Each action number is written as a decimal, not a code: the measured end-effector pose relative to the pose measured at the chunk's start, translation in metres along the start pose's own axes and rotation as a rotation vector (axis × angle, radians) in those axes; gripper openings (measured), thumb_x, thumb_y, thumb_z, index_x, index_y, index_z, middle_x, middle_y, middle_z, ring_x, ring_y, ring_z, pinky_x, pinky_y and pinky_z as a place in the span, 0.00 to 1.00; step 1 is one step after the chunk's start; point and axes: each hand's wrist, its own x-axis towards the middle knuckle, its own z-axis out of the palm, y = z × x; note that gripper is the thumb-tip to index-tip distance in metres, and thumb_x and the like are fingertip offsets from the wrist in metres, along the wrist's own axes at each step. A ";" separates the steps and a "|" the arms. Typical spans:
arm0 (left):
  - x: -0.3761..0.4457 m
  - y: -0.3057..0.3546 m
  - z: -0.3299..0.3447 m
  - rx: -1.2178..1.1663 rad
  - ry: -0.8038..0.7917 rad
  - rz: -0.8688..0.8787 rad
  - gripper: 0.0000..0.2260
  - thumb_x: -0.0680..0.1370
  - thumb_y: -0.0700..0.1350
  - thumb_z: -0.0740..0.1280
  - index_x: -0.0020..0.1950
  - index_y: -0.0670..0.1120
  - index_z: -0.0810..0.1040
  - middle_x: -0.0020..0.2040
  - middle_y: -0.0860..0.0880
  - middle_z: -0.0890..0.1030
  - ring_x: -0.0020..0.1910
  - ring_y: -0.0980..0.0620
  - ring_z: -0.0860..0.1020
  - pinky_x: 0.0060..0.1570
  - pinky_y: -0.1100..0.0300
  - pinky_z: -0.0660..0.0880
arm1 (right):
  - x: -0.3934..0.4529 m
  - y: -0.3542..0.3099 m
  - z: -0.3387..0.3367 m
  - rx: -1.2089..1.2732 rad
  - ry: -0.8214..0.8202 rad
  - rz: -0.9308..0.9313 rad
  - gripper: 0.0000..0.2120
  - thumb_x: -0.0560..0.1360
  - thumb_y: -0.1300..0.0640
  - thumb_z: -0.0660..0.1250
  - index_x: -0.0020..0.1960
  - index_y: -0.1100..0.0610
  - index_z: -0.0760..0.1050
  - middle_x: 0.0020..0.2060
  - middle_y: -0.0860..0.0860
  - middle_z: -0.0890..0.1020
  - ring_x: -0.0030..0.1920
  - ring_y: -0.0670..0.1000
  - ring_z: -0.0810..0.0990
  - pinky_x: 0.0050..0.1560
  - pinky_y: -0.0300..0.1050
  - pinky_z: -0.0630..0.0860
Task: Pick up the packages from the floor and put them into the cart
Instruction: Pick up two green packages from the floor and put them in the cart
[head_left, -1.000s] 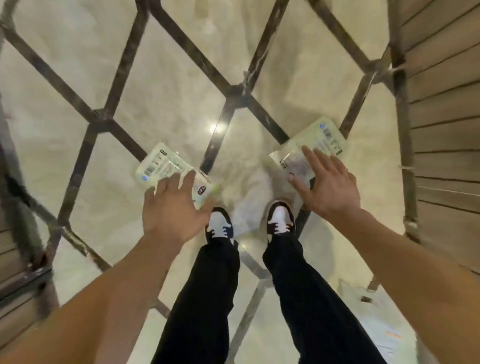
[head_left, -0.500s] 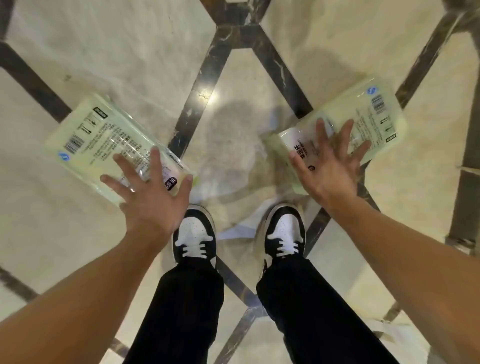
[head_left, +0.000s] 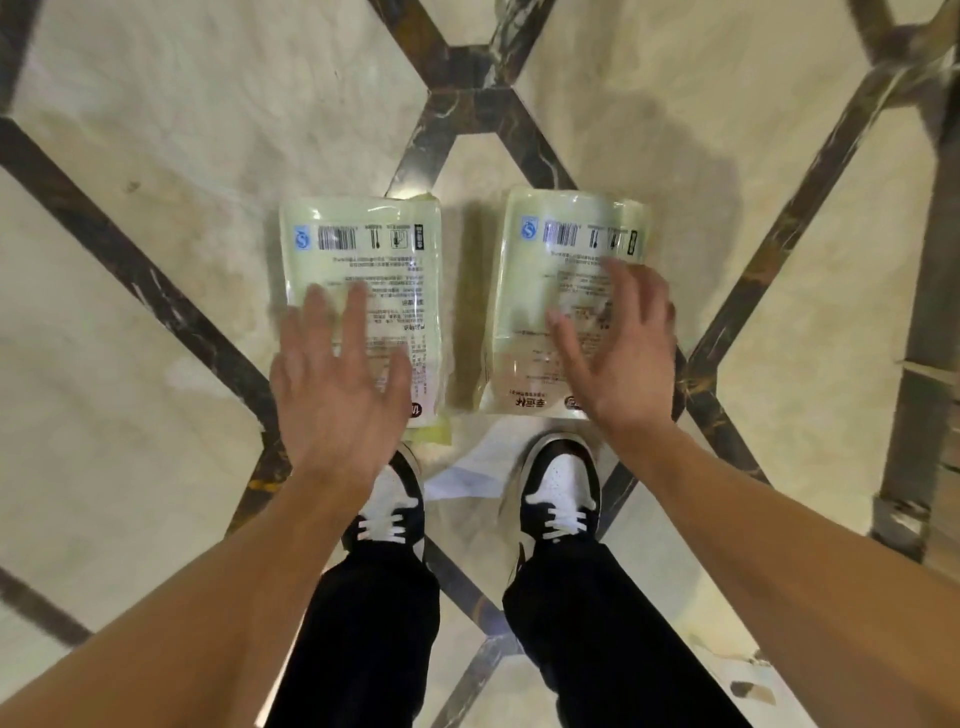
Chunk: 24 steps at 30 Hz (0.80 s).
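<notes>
I am reaching both arms down and forward over my shoes, forearms bare and angled in from the lower corners. My left hand is hanging palm-down with the fingers spread and loosely straight, their tips over the near half of the left package. My right hand is doing the same over the right package, fingers fanned and a little blurred, thumb out to the inside. Neither hand is closing on anything; whether the fingertips are touching the plastic, I cannot tell. The two pale green packages are lying flat on the marble floor, side by side and just apart, barcodes at the far end, right in front of my toes.
</notes>
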 end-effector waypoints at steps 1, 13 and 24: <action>0.008 -0.002 -0.002 -0.039 0.036 -0.089 0.32 0.84 0.63 0.57 0.84 0.55 0.52 0.84 0.39 0.52 0.82 0.34 0.51 0.77 0.32 0.56 | 0.009 -0.003 -0.001 0.061 0.028 0.133 0.40 0.77 0.35 0.68 0.80 0.54 0.61 0.77 0.59 0.64 0.76 0.62 0.64 0.72 0.68 0.68; 0.060 -0.033 0.004 -0.689 -0.001 -0.467 0.55 0.64 0.61 0.83 0.83 0.50 0.55 0.71 0.52 0.78 0.62 0.54 0.79 0.61 0.55 0.76 | 0.040 0.010 0.024 0.503 -0.138 0.522 0.37 0.63 0.33 0.79 0.63 0.48 0.70 0.50 0.41 0.82 0.51 0.43 0.82 0.48 0.39 0.78; 0.054 -0.008 -0.023 -0.610 0.013 -0.425 0.40 0.61 0.61 0.84 0.67 0.48 0.76 0.58 0.52 0.83 0.55 0.51 0.82 0.48 0.61 0.78 | 0.011 -0.026 0.007 0.559 -0.022 0.421 0.33 0.72 0.34 0.74 0.71 0.47 0.71 0.51 0.39 0.84 0.50 0.38 0.83 0.49 0.40 0.81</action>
